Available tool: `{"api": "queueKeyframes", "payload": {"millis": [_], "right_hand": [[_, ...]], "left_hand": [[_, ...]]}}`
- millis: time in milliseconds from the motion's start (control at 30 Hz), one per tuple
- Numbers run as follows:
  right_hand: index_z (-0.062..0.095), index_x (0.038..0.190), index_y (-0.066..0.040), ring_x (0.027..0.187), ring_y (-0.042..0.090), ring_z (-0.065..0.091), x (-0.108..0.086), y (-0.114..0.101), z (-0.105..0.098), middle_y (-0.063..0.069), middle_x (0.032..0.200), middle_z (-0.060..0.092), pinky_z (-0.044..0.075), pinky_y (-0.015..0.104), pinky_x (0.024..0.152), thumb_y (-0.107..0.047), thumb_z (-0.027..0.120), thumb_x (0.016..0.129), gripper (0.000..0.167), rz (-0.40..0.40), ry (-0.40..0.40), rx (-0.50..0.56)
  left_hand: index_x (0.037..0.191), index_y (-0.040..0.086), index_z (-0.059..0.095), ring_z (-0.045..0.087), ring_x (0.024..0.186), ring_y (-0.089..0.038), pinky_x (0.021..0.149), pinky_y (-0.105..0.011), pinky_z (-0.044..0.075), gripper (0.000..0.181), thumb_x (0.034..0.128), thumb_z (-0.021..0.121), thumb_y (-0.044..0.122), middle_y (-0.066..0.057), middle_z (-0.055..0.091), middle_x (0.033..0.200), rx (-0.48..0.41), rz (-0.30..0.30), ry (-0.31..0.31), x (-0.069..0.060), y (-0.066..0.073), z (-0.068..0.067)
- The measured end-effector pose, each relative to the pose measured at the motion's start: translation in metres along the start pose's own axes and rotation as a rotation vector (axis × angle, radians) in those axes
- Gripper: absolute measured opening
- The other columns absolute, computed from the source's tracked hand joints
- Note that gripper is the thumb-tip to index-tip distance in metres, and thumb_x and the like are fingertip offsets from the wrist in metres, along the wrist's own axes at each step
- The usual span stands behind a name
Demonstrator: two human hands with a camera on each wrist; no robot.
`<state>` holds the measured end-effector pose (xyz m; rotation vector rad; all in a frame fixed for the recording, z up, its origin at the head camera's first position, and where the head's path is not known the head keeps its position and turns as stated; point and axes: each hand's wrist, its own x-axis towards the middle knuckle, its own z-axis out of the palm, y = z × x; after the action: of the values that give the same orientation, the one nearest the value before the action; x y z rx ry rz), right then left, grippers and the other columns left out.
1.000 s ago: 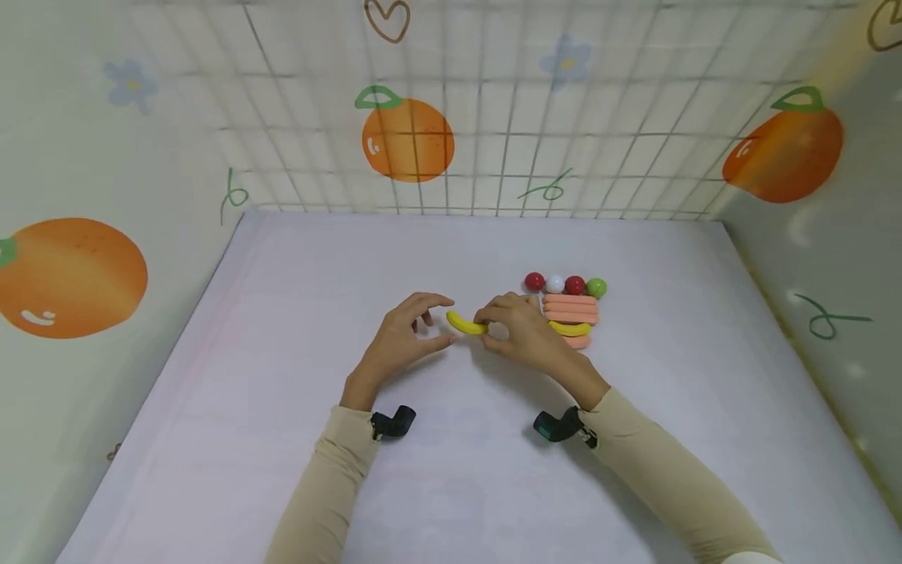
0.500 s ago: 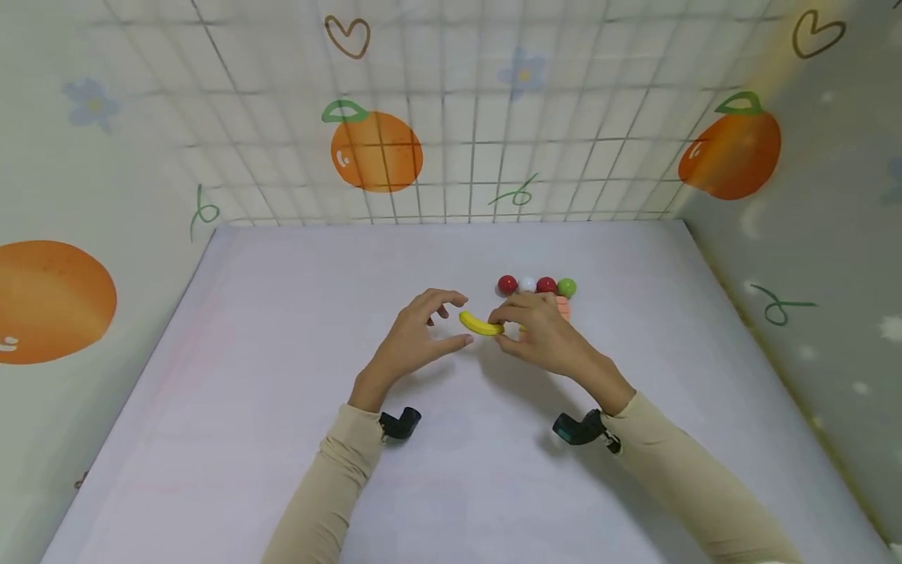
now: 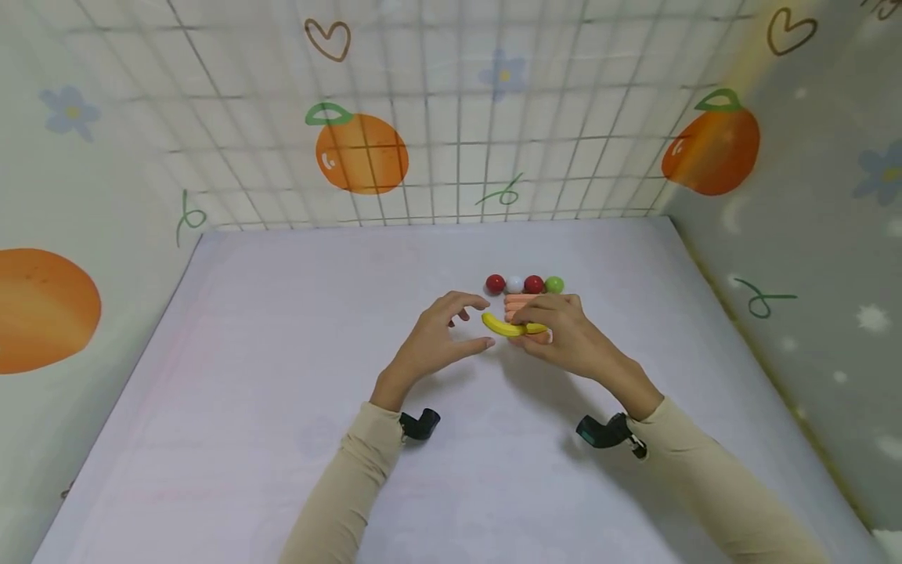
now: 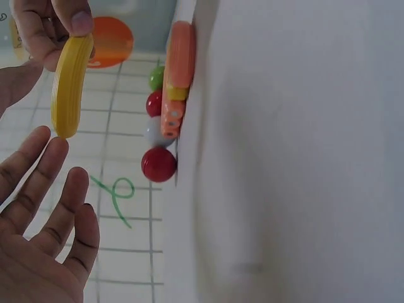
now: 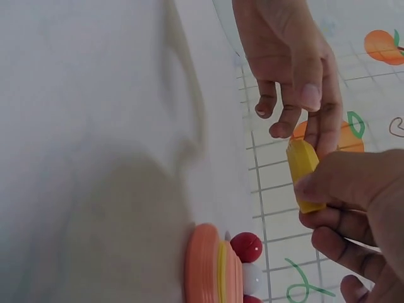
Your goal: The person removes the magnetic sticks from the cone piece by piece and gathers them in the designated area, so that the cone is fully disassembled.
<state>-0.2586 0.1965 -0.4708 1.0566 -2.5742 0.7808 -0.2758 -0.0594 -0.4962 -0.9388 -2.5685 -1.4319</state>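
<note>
My right hand [image 3: 567,333] pinches a small yellow toy banana [image 3: 502,324] between thumb and fingers, raised above the table. The banana's free end points toward my left hand [image 3: 440,333], whose fingers are spread with nothing between them. In the left wrist view, that end of the banana [image 4: 68,95] is close to the left fingertips; whether they touch is unclear. Beneath and behind the right hand lie several pink sausage-shaped pieces [image 3: 521,301], side by side. Another yellow piece [image 5: 221,271] lies among them, partly hidden by the right hand in the head view.
Behind the pink pieces stands a row of balls: a red ball [image 3: 496,284], a white ball [image 3: 515,284], another red ball [image 3: 533,284] and a green ball [image 3: 554,284]. A pale cloth covers the table [image 3: 282,376]. Printed curtains and a wire grid [image 3: 458,117] enclose it.
Both hands have shifted right, carrying the banana from left of the pink pieces to in front of them. The right hand's pinch stays the same. The head view has also turned slightly.
</note>
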Motion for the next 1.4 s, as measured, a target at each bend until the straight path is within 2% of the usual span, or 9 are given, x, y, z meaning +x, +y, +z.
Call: {"api": "queueKeyframes", "payload": {"millis": [200,467,667,833,967,1200,1400], "right_hand": [[0.076,0.106,-0.009,0.112,0.022,0.058,-0.007,0.003,-0.004,0.001,0.109,0.071,0.03,0.049,0.088,-0.014,0.087,0.079,0.03,0.042,-0.02,0.018],[0.075,0.107,-0.009,0.108,0.024,0.058,-0.018,0.01,-0.007,0.002,0.107,0.071,0.031,0.049,0.088,-0.01,0.084,0.081,0.027,0.061,-0.038,-0.003],[0.075,0.104,-0.009,0.104,0.024,0.059,-0.025,0.015,-0.008,0.003,0.105,0.07,0.033,0.047,0.085,-0.009,0.084,0.081,0.025,0.061,-0.039,-0.035],[0.075,0.103,-0.009,0.105,0.025,0.058,-0.03,0.018,-0.008,0.004,0.106,0.07,0.033,0.047,0.086,-0.007,0.083,0.08,0.024,0.08,-0.06,-0.025],[0.075,0.105,-0.009,0.107,0.026,0.058,-0.033,0.02,-0.007,0.004,0.108,0.07,0.033,0.048,0.088,-0.007,0.083,0.081,0.025,0.082,-0.089,-0.014],[0.076,0.105,-0.009,0.108,0.025,0.059,-0.037,0.025,-0.001,0.005,0.111,0.071,0.032,0.048,0.087,-0.006,0.081,0.081,0.025,0.091,-0.114,-0.009],[0.077,0.108,-0.009,0.105,0.027,0.061,-0.043,0.03,0.004,0.007,0.113,0.071,0.033,0.047,0.081,-0.005,0.085,0.079,0.03,0.089,-0.125,-0.045]], "left_hand": [[0.131,0.015,0.061,0.057,0.107,-0.032,0.087,-0.051,0.049,0.056,0.0841,0.082,0.036,0.009,0.056,0.129,-0.043,0.0,-0.011,0.005,0.002,0.012],[0.131,0.014,0.061,0.056,0.109,-0.031,0.088,-0.05,0.049,0.055,0.0846,0.082,0.034,0.006,0.057,0.127,-0.085,-0.011,-0.021,0.012,0.008,0.027],[0.127,0.02,0.062,0.056,0.109,-0.031,0.089,-0.05,0.049,0.05,0.0836,0.082,0.034,0.007,0.057,0.128,-0.083,-0.036,-0.013,0.012,0.011,0.036],[0.128,0.017,0.063,0.055,0.11,-0.032,0.088,-0.05,0.048,0.051,0.0825,0.084,0.03,0.004,0.056,0.132,-0.084,-0.043,-0.021,0.013,0.013,0.043],[0.129,0.015,0.062,0.053,0.111,-0.03,0.09,-0.047,0.046,0.053,0.0829,0.084,0.029,0.005,0.056,0.13,-0.061,-0.032,-0.03,0.013,0.012,0.048],[0.129,0.014,0.063,0.054,0.108,-0.027,0.089,-0.039,0.045,0.054,0.0815,0.085,0.026,0.003,0.057,0.129,0.031,-0.012,-0.023,0.011,0.005,0.052],[0.128,0.013,0.063,0.055,0.107,-0.025,0.09,-0.037,0.044,0.052,0.0819,0.085,0.025,0.001,0.058,0.128,0.045,0.002,-0.037,0.011,-0.001,0.056]]}}
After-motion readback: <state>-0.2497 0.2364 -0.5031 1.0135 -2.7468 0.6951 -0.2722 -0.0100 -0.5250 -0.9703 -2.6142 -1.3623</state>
